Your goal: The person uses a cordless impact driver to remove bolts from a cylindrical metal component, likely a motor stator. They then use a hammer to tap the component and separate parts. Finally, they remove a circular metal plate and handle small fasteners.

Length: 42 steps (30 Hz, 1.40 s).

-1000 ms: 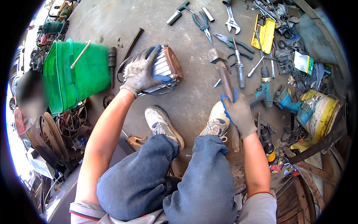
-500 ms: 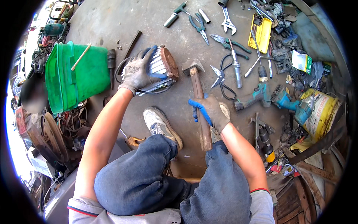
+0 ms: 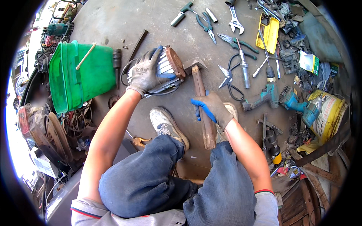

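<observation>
My left hand (image 3: 145, 71), in a grey glove, grips a ribbed metal motor housing (image 3: 167, 67) with a rusty end plate, standing on the concrete floor. My right hand (image 3: 211, 107), in a grey and blue glove, holds the wooden handle of a hammer (image 3: 201, 101). The hammer's steel head (image 3: 194, 62) touches or nearly touches the rusty end of the housing. My knees in blue jeans and grey shoes sit just below.
A green plastic bucket (image 3: 81, 75) lies on its side at the left. Pliers (image 3: 205, 26), snips (image 3: 228, 77), wrenches, a yellow tray (image 3: 268, 34), teal power drills (image 3: 264, 96) and a yellow can (image 3: 330, 115) lie scattered to the right. Rusty discs and scrap pile up at lower left.
My right hand has swung the hammer leftward from beside my right foot until its head reaches the housing. My left hand has kept its hold on the housing.
</observation>
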Each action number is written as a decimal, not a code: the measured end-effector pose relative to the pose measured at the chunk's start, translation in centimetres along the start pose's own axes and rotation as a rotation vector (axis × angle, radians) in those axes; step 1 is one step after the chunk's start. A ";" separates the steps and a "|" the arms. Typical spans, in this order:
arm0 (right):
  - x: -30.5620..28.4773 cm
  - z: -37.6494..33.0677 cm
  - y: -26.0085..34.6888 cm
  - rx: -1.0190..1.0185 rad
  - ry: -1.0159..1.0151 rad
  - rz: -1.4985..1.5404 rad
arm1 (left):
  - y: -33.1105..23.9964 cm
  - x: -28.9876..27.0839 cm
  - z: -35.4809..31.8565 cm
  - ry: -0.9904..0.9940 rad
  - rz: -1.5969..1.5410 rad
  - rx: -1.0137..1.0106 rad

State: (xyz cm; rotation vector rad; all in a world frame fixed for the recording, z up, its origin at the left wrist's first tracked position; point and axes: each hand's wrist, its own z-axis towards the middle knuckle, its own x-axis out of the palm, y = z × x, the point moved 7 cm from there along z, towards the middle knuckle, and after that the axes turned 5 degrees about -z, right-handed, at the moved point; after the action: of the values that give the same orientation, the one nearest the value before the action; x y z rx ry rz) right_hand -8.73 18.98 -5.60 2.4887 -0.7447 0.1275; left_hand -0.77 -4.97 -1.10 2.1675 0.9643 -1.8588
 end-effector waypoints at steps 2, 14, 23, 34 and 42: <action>-0.8 0.1 0.7 -0.006 -0.007 0.039 | -0.1 -0.4 0.1 -0.005 0.002 0.006; 2.2 6.5 4.9 -0.159 0.068 0.087 | 0.1 -0.6 0.6 -0.026 -0.028 0.084; -1.0 0.6 5.5 -0.153 -0.041 0.105 | 0.5 -0.6 0.5 0.011 -0.065 0.019; 2.7 -3.4 4.4 -0.094 0.117 -0.057 | 1.3 -0.5 0.3 -0.015 -0.043 0.065; -5.2 -4.7 5.2 -0.176 -0.096 -0.025 | 1.4 -1.5 -0.4 -0.052 -0.149 0.078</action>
State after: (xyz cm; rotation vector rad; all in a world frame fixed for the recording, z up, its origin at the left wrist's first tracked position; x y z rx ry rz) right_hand -15.62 20.30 -0.40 2.3487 -0.7306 -0.0645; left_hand 0.30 -6.43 -0.02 2.1313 1.0875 -2.0410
